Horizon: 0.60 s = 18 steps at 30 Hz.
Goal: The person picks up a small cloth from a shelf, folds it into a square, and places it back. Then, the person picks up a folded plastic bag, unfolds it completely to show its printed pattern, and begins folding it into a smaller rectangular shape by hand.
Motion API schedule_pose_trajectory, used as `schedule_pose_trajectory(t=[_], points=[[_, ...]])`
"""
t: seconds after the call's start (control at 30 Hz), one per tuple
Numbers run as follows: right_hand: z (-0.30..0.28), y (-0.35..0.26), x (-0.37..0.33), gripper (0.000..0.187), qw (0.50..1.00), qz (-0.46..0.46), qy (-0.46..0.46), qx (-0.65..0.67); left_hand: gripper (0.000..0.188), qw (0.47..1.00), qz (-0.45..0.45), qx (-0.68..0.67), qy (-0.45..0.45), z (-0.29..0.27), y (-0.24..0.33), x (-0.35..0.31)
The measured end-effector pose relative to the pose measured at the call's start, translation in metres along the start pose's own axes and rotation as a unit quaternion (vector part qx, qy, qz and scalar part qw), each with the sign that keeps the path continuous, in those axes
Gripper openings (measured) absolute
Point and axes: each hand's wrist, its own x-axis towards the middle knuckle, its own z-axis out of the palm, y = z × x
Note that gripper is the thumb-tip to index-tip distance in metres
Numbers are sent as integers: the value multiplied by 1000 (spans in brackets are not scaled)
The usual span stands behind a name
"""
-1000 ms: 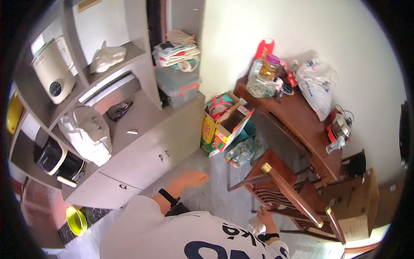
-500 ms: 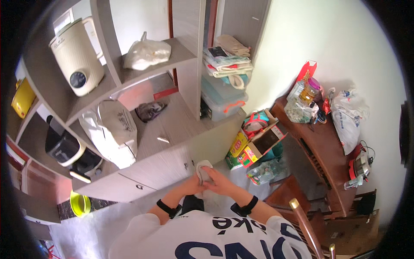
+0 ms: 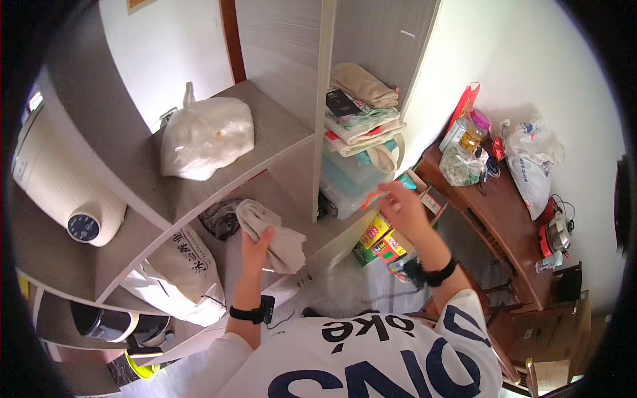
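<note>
My left hand (image 3: 255,249) grips a beige cloth (image 3: 275,237), which hangs loosely folded over the cabinet counter. Right behind the cloth sits a dark crumpled bundle (image 3: 219,217). My right hand (image 3: 403,209) is raised by the front of a clear plastic storage box (image 3: 345,189). Its fingers look loosely bent and apart, close to the box's orange latch (image 3: 373,198); whether they touch it I cannot tell. Folded fabric bags (image 3: 365,136) are stacked on the box lid.
A knotted plastic bag (image 3: 209,136) rests on the shelf above. Left are a cream appliance (image 3: 63,179) and a white cloth bag (image 3: 182,282). Colourful cartons (image 3: 388,242) stand on the floor below my right hand, beside a brown desk (image 3: 491,212) holding jars and bags.
My hands, together on the cloth before, have come apart and risen. The left carried the cloth over the counter; the right let go and moved toward the box. The view has shifted nearer the shelves.
</note>
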Motion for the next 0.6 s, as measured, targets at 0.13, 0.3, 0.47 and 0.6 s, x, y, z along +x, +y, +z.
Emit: schedule_pose_trajectory(t=[0.13,0.3,0.47,0.6], points=[[-56,-1,58,19,989,-48,116,-83,63,991,-35,91,97,-10,-50,33],[-86,9,149,24,946,-238,121,-184,75,948,-22,272,164,-63,-139,54],[-86,19,197,42,881,-293,0,-372,72,840,-34,483,246,-16,-65,10],[-81,23,213,38,865,-349,-20,-361,55,867,-7,436,239,-11,-50,-15]])
